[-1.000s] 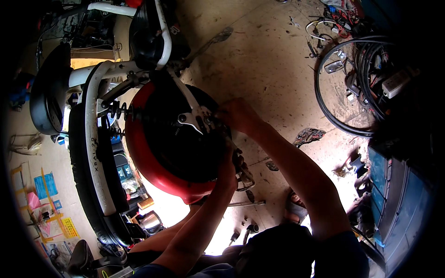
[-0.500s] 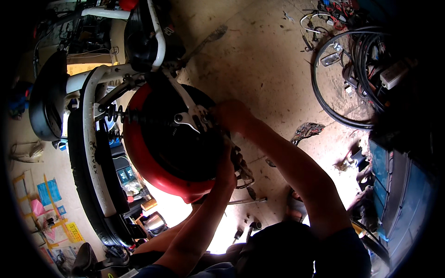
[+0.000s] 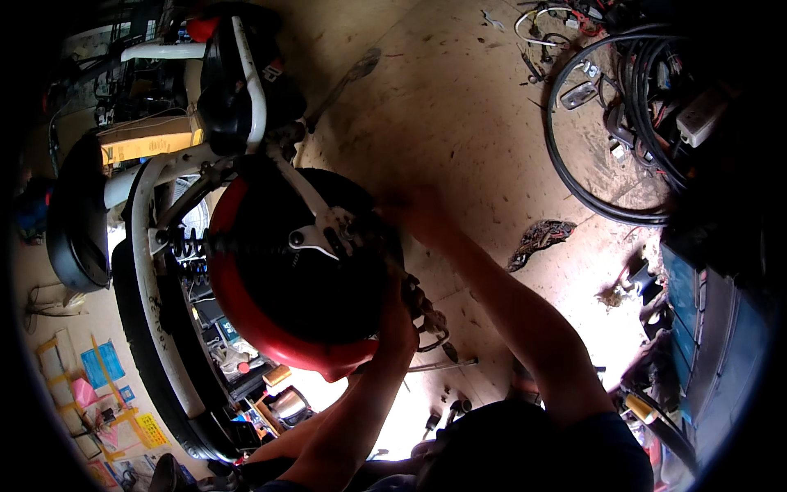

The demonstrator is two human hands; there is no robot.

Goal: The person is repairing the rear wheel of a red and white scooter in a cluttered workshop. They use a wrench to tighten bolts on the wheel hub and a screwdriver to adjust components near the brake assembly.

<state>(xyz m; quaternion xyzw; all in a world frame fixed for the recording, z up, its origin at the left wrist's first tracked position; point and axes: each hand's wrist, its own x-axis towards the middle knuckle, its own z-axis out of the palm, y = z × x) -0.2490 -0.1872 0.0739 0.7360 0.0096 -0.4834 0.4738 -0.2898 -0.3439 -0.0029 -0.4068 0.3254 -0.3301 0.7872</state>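
Observation:
A black wheel (image 3: 328, 287) under a red fender (image 3: 246, 328) belongs to a white-framed bike or scooter (image 3: 157, 312). A white arm (image 3: 305, 195) runs down to the wheel's hub, beside a white bracket (image 3: 316, 239). My right hand (image 3: 420, 215) is at the wheel's right edge, near the hub end of that arm, its fingers curled in deep shadow. Lower on the same side, my left hand (image 3: 399, 316) reaches up against the wheel, next to a hanging chain (image 3: 428, 312). Its fingers are lost in the dark, so what it touches is hidden.
Coiled black cable or tubing (image 3: 551, 139) lies at the right with loose parts. A coil spring (image 3: 193, 244) sits left of the wheel. A long metal rod (image 3: 443, 365) lies on the floor below the chain. Blue panels (image 3: 684, 328) stand at the lower right.
The view has shifted, so the vehicle sits a little further left and lower. Both hands remain at the wheel's right side; the right one has moved slightly, with its fingers now darker.

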